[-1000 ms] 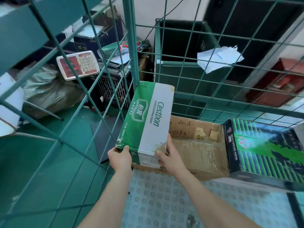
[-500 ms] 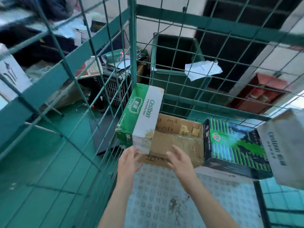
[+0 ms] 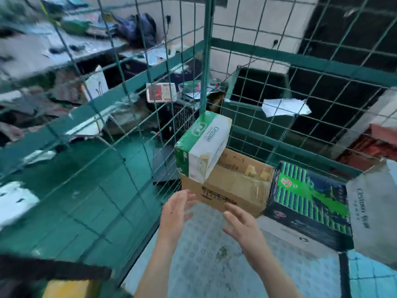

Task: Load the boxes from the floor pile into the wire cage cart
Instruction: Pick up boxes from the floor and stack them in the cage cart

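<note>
Head view: both hands are inside the wire cage cart (image 3: 208,61), above its dimpled floor (image 3: 204,265). The left hand (image 3: 175,214) and right hand (image 3: 242,224) are raised with fingers spread; each grip is wide and holds nothing. The green-and-white box (image 3: 204,145) rests on the left part of a brown carton (image 3: 234,186) in the cart's far left corner, apart from both hands. A dark green-striped box (image 3: 309,201) lies just beside the carton on its right. A white box (image 3: 373,216) shows at the right edge.
</note>
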The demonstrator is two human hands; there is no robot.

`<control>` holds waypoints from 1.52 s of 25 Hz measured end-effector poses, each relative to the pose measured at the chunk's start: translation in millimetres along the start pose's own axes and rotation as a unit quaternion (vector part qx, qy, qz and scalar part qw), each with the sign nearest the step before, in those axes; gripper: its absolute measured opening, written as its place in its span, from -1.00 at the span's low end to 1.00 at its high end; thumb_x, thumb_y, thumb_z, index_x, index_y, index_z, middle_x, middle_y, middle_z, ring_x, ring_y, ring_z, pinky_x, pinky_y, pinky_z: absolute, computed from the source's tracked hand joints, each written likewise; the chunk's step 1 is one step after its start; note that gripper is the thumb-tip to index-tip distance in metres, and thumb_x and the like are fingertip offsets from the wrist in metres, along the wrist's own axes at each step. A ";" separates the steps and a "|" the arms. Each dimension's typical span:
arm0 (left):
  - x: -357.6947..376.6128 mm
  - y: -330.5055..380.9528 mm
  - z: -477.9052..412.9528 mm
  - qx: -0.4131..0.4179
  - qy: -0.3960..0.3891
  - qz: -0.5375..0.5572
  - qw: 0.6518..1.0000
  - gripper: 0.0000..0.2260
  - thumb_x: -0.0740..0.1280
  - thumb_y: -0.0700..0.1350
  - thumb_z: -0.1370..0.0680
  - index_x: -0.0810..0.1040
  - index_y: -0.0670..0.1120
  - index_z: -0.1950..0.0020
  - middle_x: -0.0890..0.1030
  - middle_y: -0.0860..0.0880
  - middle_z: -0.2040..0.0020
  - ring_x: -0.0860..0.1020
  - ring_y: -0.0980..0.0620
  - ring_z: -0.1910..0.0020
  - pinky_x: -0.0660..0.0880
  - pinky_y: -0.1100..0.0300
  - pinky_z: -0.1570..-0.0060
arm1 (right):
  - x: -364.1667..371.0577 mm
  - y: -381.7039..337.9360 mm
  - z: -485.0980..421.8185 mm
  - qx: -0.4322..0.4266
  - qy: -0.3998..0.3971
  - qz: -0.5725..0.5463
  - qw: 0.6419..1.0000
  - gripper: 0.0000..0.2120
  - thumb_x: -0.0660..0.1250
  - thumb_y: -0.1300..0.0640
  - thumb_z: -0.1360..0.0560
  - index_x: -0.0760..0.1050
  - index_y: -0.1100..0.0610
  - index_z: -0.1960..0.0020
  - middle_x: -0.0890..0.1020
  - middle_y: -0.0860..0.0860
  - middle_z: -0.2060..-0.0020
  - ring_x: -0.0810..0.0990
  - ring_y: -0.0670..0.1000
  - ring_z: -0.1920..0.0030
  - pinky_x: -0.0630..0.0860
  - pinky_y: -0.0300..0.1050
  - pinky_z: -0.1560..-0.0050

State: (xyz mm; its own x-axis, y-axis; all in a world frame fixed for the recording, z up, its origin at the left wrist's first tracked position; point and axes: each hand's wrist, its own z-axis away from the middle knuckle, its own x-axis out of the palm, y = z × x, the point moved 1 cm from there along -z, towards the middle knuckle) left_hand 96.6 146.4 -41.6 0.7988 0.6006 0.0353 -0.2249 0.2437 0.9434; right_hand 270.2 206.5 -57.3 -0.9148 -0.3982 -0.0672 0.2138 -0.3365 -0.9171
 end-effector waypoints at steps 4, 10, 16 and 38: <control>-27.0 -14.6 78.8 0.008 0.085 0.008 0.996 -0.74 0.19 0.04 -0.69 0.59 -0.05 -0.20 0.69 -0.03 -0.13 0.67 0.07 -0.09 0.60 -0.04 -0.17 | -0.3 6.9 42.0 -0.009 -0.085 0.034 0.996 -0.68 0.31 0.05 -0.64 0.51 0.01 -0.38 0.57 -0.18 -0.24 0.56 -0.21 -0.18 0.59 -0.04 -0.26; -108.6 -31.5 193.5 0.025 0.256 0.060 0.965 -0.79 0.21 0.00 -0.69 0.61 -0.03 -0.12 0.72 -0.01 -0.06 0.68 0.01 -0.10 0.60 -0.06 -0.15 | 78.0 21.9 119.1 0.000 -0.289 0.075 0.954 -0.69 0.32 0.11 -0.63 0.53 0.04 -0.37 0.59 -0.16 -0.24 0.58 -0.21 -0.19 0.56 0.01 -0.30; -200.0 -74.5 312.0 0.021 0.398 0.109 0.911 -0.74 0.21 0.03 -0.69 0.60 -0.07 -0.19 0.72 -0.02 -0.10 0.68 -0.01 -0.10 0.61 -0.01 -0.09 | 167.6 42.8 213.5 -0.028 -0.431 0.156 0.889 -0.76 0.32 0.17 -0.63 0.57 0.04 -0.28 0.65 -0.10 -0.15 0.60 -0.13 -0.17 0.57 0.06 -0.28; -388.3 -204.3 684.5 0.027 0.648 0.206 0.733 -0.82 0.22 0.00 -0.68 0.58 -0.03 -0.09 0.70 0.00 -0.03 0.67 -0.05 -0.06 0.61 -0.08 -0.13 | 365.0 192.5 524.8 -0.065 -0.629 0.314 0.708 -0.75 0.32 0.09 -0.63 0.53 -0.01 -0.30 0.58 -0.07 -0.22 0.58 -0.09 -0.20 0.61 -0.19 -0.06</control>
State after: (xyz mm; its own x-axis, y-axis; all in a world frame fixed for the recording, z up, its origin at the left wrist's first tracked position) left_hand 214.3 -657.9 -22.4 -0.5398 0.8417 0.0113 -0.2479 -0.1718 0.9534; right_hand 157.1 -451.5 -52.1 0.3935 -0.9072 -0.1488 0.3353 0.2923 -0.8956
